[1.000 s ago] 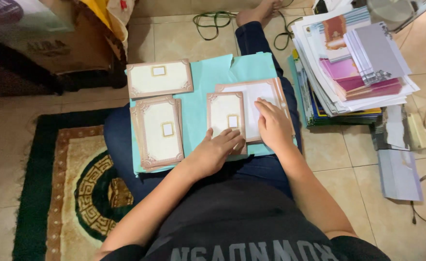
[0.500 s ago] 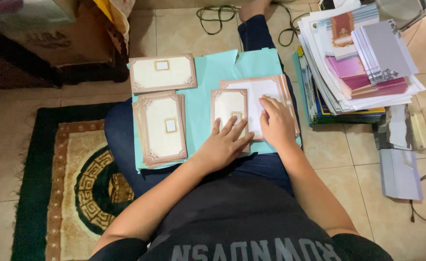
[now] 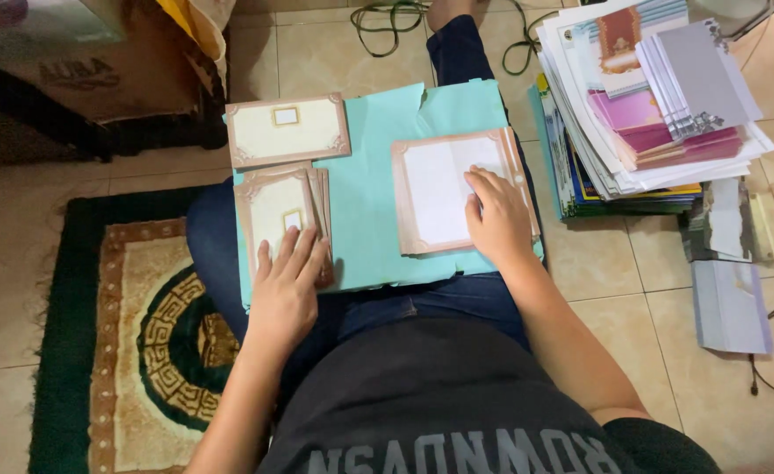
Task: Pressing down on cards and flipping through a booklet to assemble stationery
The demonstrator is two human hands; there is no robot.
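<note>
Spread over the lap, a teal paper sheet; on its right half a stack of blank bordered cards under the flat, open right hand; at left, smaller bordered cards beneath the flat, open left hand.

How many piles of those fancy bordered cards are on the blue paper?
3: a single card at the top left, a stack under the left hand, and a pile under the right hand. Cards within stacks are hidden.
</note>
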